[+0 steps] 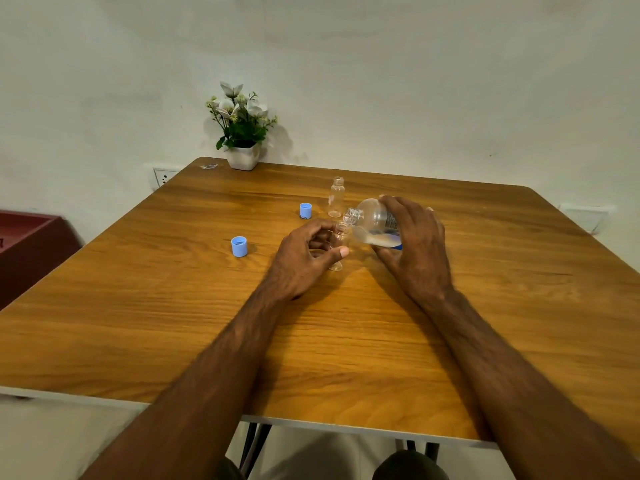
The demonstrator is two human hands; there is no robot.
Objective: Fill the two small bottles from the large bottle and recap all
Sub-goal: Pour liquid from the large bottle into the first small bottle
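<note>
Caps first, far left: one blue cap (239, 246) sits open side up on the table (138, 306), a second blue cap (305, 211) further back and to its right, both well apart from the hands. Potted flowers (242, 129) at the back edge, not involved.

Left hand (304, 261) next: fingers curled round the near small bottle (341, 242), thumb across its front, holding it upright on the table. Its long axis is vertical, open mouth pointing up, no cap on. Something clear lies under the palm, too hidden to name.

Behind it stands the far small bottle (336, 197), upright, uncapped, looks empty, touched by neither hand.

Right hand (415, 244) grips the large bottle (375, 225) from above, fingers wrapped over its body. Long axis is near horizontal, tipped slightly down, neck pointing left toward the left hand. Its open mouth sits just above and just right of the near small bottle's mouth, close but not clearly lined up over it. Water pools low in the belly; cannot tell whether any stream is running.

Judgement: first fill in hand, and the pour turns on bringing the mouth directly over the small opening; narrow target, spill likely if tilted fast. Far bottle and all recapping not yet done.
</note>
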